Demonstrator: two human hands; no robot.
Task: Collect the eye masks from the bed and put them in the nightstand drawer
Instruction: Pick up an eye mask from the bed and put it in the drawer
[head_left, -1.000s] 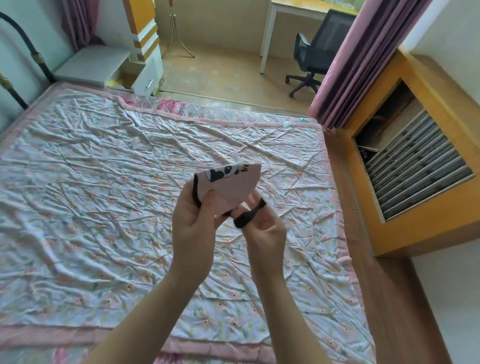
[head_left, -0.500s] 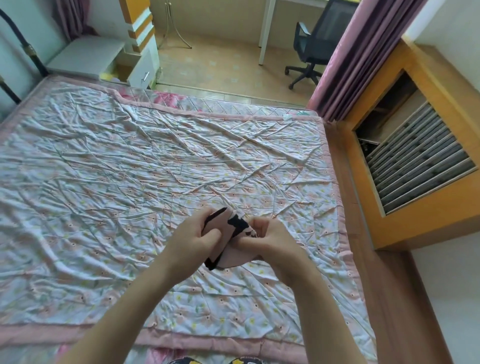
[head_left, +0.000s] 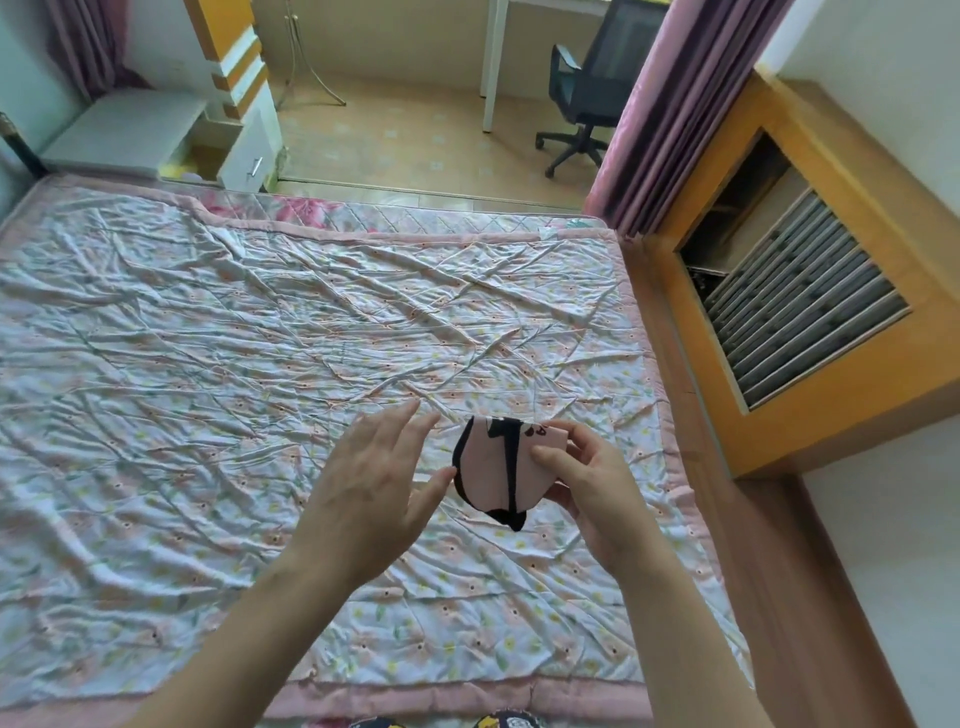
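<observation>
A pink eye mask (head_left: 491, 470) with black trim and a black strap is folded in half and held above the bed (head_left: 208, 364). My right hand (head_left: 587, 483) grips its right side between thumb and fingers. My left hand (head_left: 374, 483) hovers just left of the mask, fingers spread, its thumb tip at the mask's left edge. The white nightstand (head_left: 130, 130) stands beyond the bed's far left corner, and its white drawer front (head_left: 249, 156) with a metal handle is pulled out.
A crumpled floral quilt with a pink border covers the bed. A wooden radiator cover (head_left: 810, 291) and pink curtain (head_left: 675, 104) line the right side. An office chair (head_left: 587, 88) and white desk stand on the far floor. Patterned items (head_left: 498, 719) peek in at the bottom edge.
Both hands held the mask together low over the quilt; now the left hand has let go and opened, and the right hand alone holds the folded mask.
</observation>
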